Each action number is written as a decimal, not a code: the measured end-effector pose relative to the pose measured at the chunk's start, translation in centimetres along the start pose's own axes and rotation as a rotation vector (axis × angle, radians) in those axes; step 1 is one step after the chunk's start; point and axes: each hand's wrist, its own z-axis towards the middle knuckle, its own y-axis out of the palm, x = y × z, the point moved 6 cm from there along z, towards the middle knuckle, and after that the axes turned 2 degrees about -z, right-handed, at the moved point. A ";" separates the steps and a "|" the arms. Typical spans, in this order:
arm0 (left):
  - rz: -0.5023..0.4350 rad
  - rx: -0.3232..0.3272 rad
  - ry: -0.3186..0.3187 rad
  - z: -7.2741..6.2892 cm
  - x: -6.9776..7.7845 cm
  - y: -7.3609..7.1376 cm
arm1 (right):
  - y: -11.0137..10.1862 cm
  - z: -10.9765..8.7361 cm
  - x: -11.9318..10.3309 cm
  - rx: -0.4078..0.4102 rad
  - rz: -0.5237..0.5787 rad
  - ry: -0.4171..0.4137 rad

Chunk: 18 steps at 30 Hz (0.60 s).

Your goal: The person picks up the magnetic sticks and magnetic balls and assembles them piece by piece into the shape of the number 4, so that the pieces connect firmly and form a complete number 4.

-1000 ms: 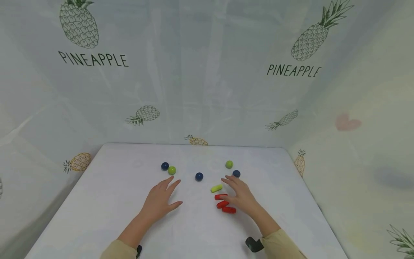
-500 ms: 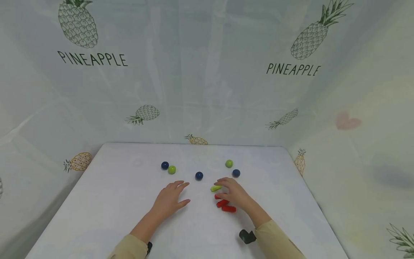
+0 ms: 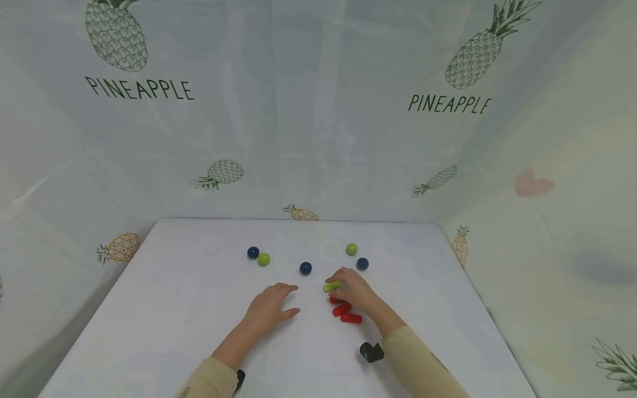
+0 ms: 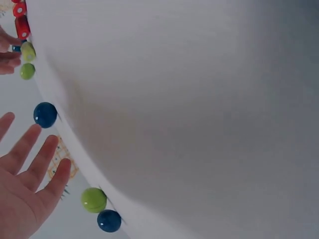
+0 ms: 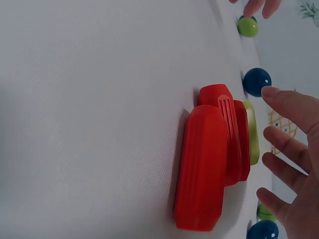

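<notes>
In the head view my right hand [image 3: 354,289] hovers over a short yellow-green bar [image 3: 330,287], thumb on its near side and fingers reaching past its far side. The right wrist view shows those fingers spread, with the yellow-green bar [image 5: 252,133] beyond three red ridged bars [image 5: 200,167]. One red bar [image 3: 335,300] is partly covered by the right hand; the other red bars [image 3: 351,318] lie nearer the person. To the left, my left hand [image 3: 267,310] is held above the table with fingers apart from the thumb, holding nothing. Its nearest thing is a dark blue ball [image 3: 306,268].
A blue ball [image 3: 253,252] and a green ball [image 3: 264,258] lie side by side at the back left. Another green ball [image 3: 351,249] and blue ball [image 3: 363,263] are at the back right. Pineapple-printed cloth [image 3: 278,138] surrounds the white table [image 3: 199,276].
My left hand has moved right, toward the middle of the table. My right hand has shifted left over the yellow-green bar, thumb and fingers drawing nearer around it. The balls and bars stay put.
</notes>
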 end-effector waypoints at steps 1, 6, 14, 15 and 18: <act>-0.009 -0.002 -0.005 0.0 0.1 0.0 | 0.0 0.2 0.0 0.003 -0.004 0.000; -0.053 -0.031 -0.039 0.2 0.3 0.1 | 0.4 0.9 0.5 0.003 -0.013 0.027; -0.092 -0.074 -0.062 0.3 0.5 0.3 | 1.0 2.0 1.3 -0.025 -0.032 0.053; -0.093 -0.077 -0.064 0.3 0.4 0.4 | 1.1 2.1 1.4 -0.029 -0.032 0.056; -0.090 -0.079 -0.071 0.3 0.3 0.7 | 1.2 2.2 1.5 -0.044 -0.027 0.061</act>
